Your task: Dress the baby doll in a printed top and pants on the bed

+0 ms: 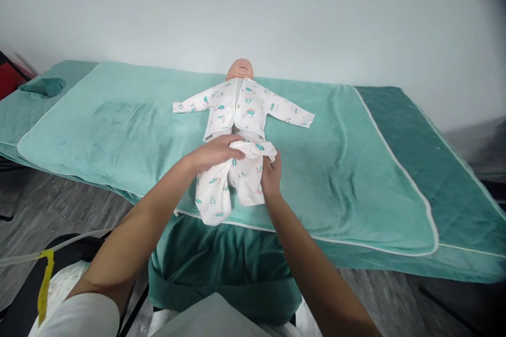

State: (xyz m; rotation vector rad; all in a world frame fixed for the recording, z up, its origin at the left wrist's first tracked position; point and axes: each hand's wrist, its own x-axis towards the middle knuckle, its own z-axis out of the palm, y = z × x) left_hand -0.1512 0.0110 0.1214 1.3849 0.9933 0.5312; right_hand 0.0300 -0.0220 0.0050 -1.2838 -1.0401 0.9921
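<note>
A baby doll (240,69) lies on its back on a teal towel (118,131), head toward the wall. It wears a white printed jacket (242,106) with sleeves spread out. My left hand (215,151) grips the bunched waistband of the matching white printed trousers (221,184) at the doll's hips. My right hand (271,174) is closed on the trousers' right side. The trouser legs hang toward the near edge.
The towel covers a low bed with a darker green sheet (435,152) against a pale wall. A small green cushion (43,86) sits at the far left. Grey wood floor (51,205) lies below; a yellow-tagged tube (45,274) crosses my lap.
</note>
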